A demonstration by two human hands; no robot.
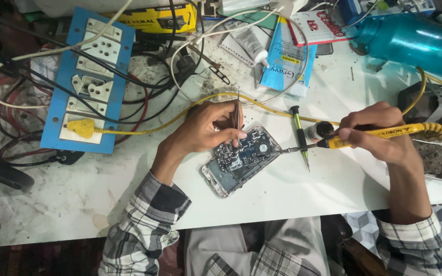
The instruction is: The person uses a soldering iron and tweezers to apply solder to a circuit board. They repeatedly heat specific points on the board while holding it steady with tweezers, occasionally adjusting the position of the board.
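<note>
The opened silver smartphone with exposed circuit board (pixel 241 159) lies on the white worktable (pixel 303 194), directly below the left fingertips. The left hand (pixel 205 128) pinches thin metal tweezers (pixel 237 117), tips on the board. The right hand (pixel 379 133) is closed around a yellow-handled soldering iron (pixel 384 134), its tip touching the phone's right edge. A green-handled screwdriver (pixel 300 135) lies between both hands.

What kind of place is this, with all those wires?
Probably a phone repair bench. An opened phone lies on the white table; the right hand holds a yellow soldering iron, the left hand holds tweezers, beside a blue socket board.
</note>
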